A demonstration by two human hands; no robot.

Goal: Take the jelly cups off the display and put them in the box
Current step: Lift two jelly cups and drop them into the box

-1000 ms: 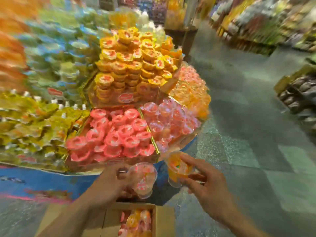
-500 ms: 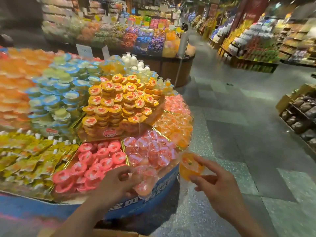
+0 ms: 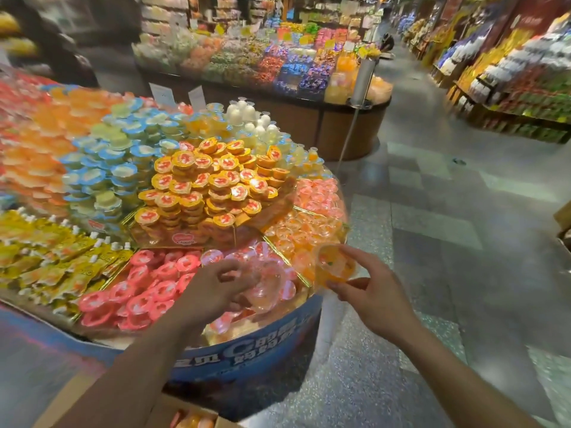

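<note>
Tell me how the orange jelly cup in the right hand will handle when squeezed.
The orange jelly cup looks like thin clear plastic, so it probably dents under pressure. It seems full, so likely heavy for its size. The right hand pinches it by fingertips; its glossy wall may slip.

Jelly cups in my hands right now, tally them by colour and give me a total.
Pink jelly cup, gripped by the left hand: 1
Orange jelly cup, pinched by the right hand: 1
Total: 2
</note>
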